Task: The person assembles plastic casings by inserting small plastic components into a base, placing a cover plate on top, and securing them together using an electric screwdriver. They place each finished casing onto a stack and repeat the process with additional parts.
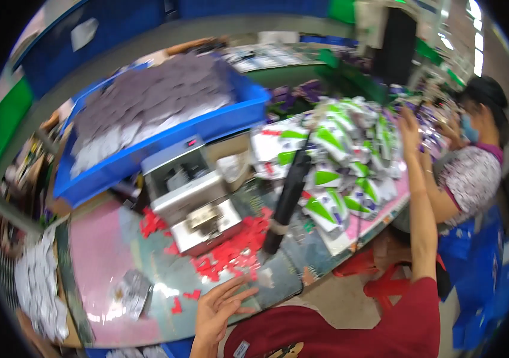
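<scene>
My left hand (221,305) hovers at the near edge of the table, fingers spread and holding nothing. Close to it lie small red pieces (227,253), scattered around the base of a white benchtop machine (186,194) with a metal block on its front. My right arm stretches far forward, and my right hand (410,134) is at the right side of a heap of white, green and purple packets (338,140). Its fingers look extended, though motion blurs them; I make out nothing in them. A black rod-like object (290,200) with a tan band stands between machine and heap.
A large blue bin (171,134) filled with grey and white flat pieces stands at the back left. A small clear bag (132,292) lies on the pink-and-green tabletop (96,256). To the right a masked co-worker (472,161) sits, near a red stool (383,289).
</scene>
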`<state>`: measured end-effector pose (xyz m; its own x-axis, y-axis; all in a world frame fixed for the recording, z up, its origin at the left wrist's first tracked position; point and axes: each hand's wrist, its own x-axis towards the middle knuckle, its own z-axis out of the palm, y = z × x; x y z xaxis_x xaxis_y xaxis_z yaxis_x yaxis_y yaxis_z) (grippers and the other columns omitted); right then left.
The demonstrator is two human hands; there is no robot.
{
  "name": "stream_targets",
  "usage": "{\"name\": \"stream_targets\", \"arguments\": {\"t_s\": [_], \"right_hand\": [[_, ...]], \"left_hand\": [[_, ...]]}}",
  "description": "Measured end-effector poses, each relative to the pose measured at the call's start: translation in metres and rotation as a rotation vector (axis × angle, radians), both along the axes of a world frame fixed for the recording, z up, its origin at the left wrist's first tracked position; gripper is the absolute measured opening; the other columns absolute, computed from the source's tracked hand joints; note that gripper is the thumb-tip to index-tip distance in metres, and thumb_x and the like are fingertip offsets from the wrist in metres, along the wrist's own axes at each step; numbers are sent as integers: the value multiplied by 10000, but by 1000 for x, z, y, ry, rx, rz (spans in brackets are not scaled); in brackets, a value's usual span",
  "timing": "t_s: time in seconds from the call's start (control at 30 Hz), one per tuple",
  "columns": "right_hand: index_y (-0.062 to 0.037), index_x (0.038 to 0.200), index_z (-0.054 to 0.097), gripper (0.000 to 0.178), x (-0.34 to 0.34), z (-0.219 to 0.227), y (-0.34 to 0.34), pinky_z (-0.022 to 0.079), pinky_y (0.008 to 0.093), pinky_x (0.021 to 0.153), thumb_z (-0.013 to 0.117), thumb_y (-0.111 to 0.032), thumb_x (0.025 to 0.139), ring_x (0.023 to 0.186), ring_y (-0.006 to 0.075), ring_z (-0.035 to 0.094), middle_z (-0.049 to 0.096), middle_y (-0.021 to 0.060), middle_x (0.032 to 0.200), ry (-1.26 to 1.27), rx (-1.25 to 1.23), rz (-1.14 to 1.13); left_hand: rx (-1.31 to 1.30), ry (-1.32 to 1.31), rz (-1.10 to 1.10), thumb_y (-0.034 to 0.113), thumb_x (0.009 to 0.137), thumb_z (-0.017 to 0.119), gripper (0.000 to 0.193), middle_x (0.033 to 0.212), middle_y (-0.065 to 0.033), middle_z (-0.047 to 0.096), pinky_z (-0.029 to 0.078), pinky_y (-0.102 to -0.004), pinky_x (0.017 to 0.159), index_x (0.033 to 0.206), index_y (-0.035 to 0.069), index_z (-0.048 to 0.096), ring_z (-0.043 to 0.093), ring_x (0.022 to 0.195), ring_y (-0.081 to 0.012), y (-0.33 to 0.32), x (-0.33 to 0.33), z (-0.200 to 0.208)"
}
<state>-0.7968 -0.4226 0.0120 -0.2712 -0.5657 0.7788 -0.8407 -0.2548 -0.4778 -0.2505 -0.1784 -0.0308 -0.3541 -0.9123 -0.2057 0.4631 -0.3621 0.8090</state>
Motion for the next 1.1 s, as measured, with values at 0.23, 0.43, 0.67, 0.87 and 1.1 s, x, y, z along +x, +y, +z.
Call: {"name": "stream_targets", "arguments": {"t_s": [0.23,0.43,0.67,0.87,1.1], "right_hand": [[52,1272,310,389,137,35,118,288,344,995,275,-27,893,1173,284,373,343,228,1290,-204,-119,460],[51,1015,530,207,226,0,162,456,437,794,419,22,843,914,388,555,561,277,974,696,-377,615],[40,857,578,183,325,8,178,478,363,547,521,7,686,668,311,584,597,239,856,533,-141,1041],[-4,809,612,189,363,2,189,446,305,493,554,-8,629,594,267,571,610,165,823,535,-36,1069],[-58,856,616,315,386,4,196,414,267,475,592,49,561,590,210,561,615,111,829,520,86,1099]], "left_hand": [[8,-85,134,129,858,491,335,1077,-174,539,508,-310,670,1145,-40,461,575,930,-266,14,40,5],[27,-288,614,142,871,464,212,674,-107,592,505,-269,546,948,-34,553,608,593,-189,60,102,1],[55,-634,941,122,865,461,199,712,-137,579,474,-248,445,975,-41,490,596,548,-189,81,172,-30],[278,-646,762,95,829,494,307,761,-166,571,474,-261,420,1077,-42,377,605,557,-223,63,187,-32],[237,-261,738,11,795,459,437,941,-200,559,525,-315,522,1195,-33,289,627,738,-282,58,172,-30]]}}
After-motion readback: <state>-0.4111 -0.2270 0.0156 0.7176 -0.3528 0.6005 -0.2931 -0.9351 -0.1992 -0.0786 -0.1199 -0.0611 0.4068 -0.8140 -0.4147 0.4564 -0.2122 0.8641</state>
